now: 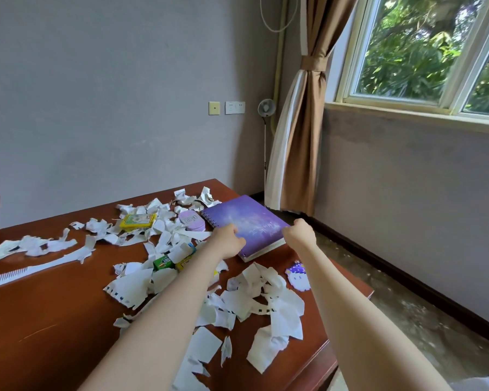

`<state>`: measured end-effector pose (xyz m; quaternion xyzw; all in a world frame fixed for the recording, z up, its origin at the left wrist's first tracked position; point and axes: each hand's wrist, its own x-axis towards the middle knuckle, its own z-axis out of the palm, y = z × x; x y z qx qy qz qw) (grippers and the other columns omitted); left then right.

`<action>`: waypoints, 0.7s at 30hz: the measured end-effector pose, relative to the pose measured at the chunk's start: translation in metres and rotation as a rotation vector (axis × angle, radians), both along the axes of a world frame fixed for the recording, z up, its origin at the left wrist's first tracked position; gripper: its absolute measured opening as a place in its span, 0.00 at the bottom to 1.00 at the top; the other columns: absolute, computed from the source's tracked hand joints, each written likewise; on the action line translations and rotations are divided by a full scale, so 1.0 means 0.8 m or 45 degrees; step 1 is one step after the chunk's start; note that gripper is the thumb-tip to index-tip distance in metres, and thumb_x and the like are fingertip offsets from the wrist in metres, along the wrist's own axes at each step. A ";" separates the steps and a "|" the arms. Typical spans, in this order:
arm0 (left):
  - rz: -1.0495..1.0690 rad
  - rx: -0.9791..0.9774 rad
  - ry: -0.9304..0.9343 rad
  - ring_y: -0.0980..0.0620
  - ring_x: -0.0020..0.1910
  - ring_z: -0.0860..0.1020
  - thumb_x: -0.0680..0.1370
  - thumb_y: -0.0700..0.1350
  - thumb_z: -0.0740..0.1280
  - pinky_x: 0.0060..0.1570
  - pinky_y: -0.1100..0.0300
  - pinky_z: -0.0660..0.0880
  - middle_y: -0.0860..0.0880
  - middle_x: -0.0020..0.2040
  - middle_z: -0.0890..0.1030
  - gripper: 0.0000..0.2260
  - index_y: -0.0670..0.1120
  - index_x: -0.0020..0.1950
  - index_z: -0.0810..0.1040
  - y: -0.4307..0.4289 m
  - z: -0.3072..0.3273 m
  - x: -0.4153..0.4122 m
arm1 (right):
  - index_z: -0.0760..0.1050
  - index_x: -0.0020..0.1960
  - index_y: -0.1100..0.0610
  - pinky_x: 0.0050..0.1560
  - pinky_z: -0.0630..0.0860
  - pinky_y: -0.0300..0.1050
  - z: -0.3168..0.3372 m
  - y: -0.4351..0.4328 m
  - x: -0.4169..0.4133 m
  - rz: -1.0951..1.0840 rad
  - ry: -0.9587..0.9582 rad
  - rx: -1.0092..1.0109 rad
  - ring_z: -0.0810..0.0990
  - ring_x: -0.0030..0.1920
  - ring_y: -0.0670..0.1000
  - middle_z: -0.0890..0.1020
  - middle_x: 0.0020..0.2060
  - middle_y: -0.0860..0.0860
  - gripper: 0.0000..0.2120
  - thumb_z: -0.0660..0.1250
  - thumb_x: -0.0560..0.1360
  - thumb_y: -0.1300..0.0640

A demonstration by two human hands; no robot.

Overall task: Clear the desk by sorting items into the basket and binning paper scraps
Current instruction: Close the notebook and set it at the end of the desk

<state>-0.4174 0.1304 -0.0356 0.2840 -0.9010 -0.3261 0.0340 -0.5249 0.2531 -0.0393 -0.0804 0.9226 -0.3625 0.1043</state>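
Note:
A purple spiral notebook (247,218) lies at the far right of the brown desk (48,314). My left hand (228,240) grips its near left edge with curled fingers. At the near right corner of the notebook, my right hand (300,234) holds on the same way. Torn white paper scraps (254,300) are strewn over the desk. Among them lie a yellow box (137,220), a lilac oval case (191,220), a green packet (163,262) and a purple-white sticker (297,276). No basket or bin is in view.
The desk's right edge (347,334) drops to a speckled floor. A white comb-like strip (3,278) lies at the left. A tied brown curtain (302,142), a standing fan (266,108) and a window fill the far corner.

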 end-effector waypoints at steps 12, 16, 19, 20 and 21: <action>0.349 0.543 0.083 0.42 0.57 0.76 0.62 0.50 0.64 0.58 0.52 0.76 0.39 0.52 0.77 0.22 0.40 0.52 0.75 0.015 -0.009 -0.018 | 0.73 0.65 0.47 0.65 0.63 0.47 -0.029 -0.005 -0.026 0.068 0.048 0.090 0.64 0.69 0.60 0.72 0.66 0.56 0.17 0.58 0.78 0.52; 0.366 0.431 0.050 0.42 0.63 0.72 0.74 0.47 0.63 0.59 0.54 0.74 0.39 0.63 0.73 0.21 0.39 0.64 0.70 0.024 -0.004 -0.014 | 0.74 0.65 0.48 0.65 0.63 0.48 -0.034 0.000 -0.028 0.096 0.085 0.095 0.64 0.68 0.61 0.72 0.66 0.57 0.16 0.58 0.78 0.52; 0.359 0.441 0.032 0.43 0.62 0.72 0.75 0.45 0.62 0.50 0.56 0.73 0.38 0.61 0.74 0.16 0.39 0.60 0.71 0.023 -0.003 -0.013 | 0.74 0.65 0.49 0.66 0.62 0.47 -0.034 0.001 -0.025 0.101 0.120 0.115 0.66 0.68 0.60 0.72 0.66 0.57 0.17 0.57 0.79 0.54; 0.353 0.453 0.036 0.43 0.62 0.72 0.74 0.45 0.62 0.51 0.55 0.74 0.38 0.61 0.74 0.14 0.40 0.57 0.71 0.022 -0.001 -0.012 | 0.74 0.65 0.50 0.67 0.61 0.48 -0.031 0.001 -0.025 0.115 0.132 0.124 0.67 0.68 0.59 0.73 0.65 0.57 0.17 0.57 0.79 0.54; 0.354 0.462 0.034 0.43 0.62 0.72 0.74 0.44 0.63 0.54 0.54 0.75 0.38 0.61 0.74 0.12 0.40 0.55 0.71 0.023 0.002 -0.010 | 0.74 0.65 0.51 0.68 0.62 0.48 -0.028 0.002 -0.024 0.135 0.149 0.134 0.68 0.67 0.59 0.74 0.65 0.57 0.16 0.57 0.79 0.55</action>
